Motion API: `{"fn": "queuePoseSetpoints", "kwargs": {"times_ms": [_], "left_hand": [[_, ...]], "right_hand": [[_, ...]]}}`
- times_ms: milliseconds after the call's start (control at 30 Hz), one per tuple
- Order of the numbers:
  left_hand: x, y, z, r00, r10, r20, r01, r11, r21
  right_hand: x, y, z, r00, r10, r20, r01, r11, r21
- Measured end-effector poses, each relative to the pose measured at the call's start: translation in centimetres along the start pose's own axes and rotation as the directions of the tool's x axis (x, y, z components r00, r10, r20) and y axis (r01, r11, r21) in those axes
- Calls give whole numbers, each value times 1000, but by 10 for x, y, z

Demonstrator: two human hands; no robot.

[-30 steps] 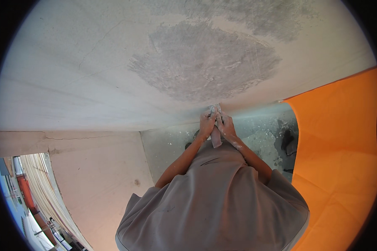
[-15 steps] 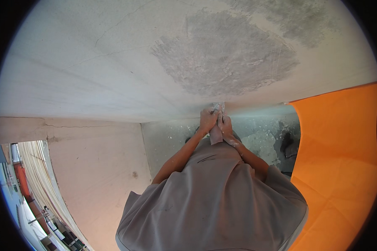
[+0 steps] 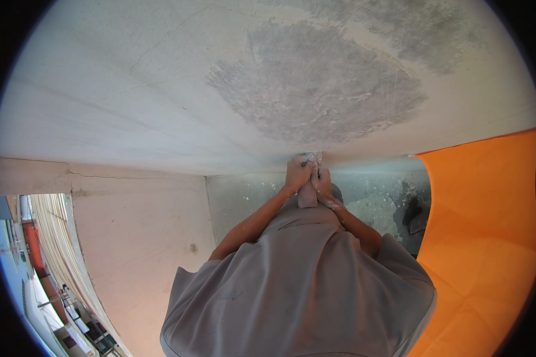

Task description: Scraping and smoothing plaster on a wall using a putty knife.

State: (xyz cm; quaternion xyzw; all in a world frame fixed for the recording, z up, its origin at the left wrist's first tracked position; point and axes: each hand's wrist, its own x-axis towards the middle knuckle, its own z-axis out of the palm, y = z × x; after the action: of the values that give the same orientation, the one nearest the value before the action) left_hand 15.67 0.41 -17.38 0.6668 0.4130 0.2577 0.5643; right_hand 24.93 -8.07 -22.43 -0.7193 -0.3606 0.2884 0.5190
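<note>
Close together in front of my body, my left hand (image 3: 298, 174) and my right hand (image 3: 322, 183) are both closed on a reddish-brown strip that looks like sandpaper (image 3: 307, 197). Its lower end hangs between my wrists. Pale, dusty material (image 3: 314, 157) shows above the fingertips; whether it is part of the strip I cannot tell. White dust coats my fingers and right wrist. Just beyond the hands rises the pale wall (image 3: 131, 113), with a rough grey patch (image 3: 321, 83) on it. The fingertips look close to the wall; contact cannot be made out.
An orange sheet (image 3: 482, 226) hangs at the right. To the left stands a cracked, pinkish side wall (image 3: 143, 232), with an opening beyond showing pale curtain-like folds (image 3: 56, 229). The floor (image 3: 244, 193) is grey and spotted white; a dark object (image 3: 417, 217) lies near the sheet.
The view has shifted slightly, so the wall patch and hands sit a little lower. Both hands keep nearly the same grip on the sandpaper.
</note>
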Motion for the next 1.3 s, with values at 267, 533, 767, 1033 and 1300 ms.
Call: {"fn": "queuePoseSetpoints", "kwargs": {"times_ms": [267,533,767,1033,1300], "left_hand": [[4,-18,20,988,-152,9,151,976,-159],[11,-53,48,971,-233,61,236,870,-432],[6,-33,39,966,-259,9,248,913,-325],[5,11,3,990,-118,-72,117,993,-21],[11,7,-11,994,-93,62,85,988,132]], "right_hand": [[0,-14,-20,1000,-21,-20,16,975,-223],[12,-20,-44,991,-117,69,133,936,-325],[11,-4,-44,986,-115,118,148,937,-317],[4,17,-8,993,58,105,-56,998,-30],[6,18,14,1000,17,14,-17,1000,10]]}}
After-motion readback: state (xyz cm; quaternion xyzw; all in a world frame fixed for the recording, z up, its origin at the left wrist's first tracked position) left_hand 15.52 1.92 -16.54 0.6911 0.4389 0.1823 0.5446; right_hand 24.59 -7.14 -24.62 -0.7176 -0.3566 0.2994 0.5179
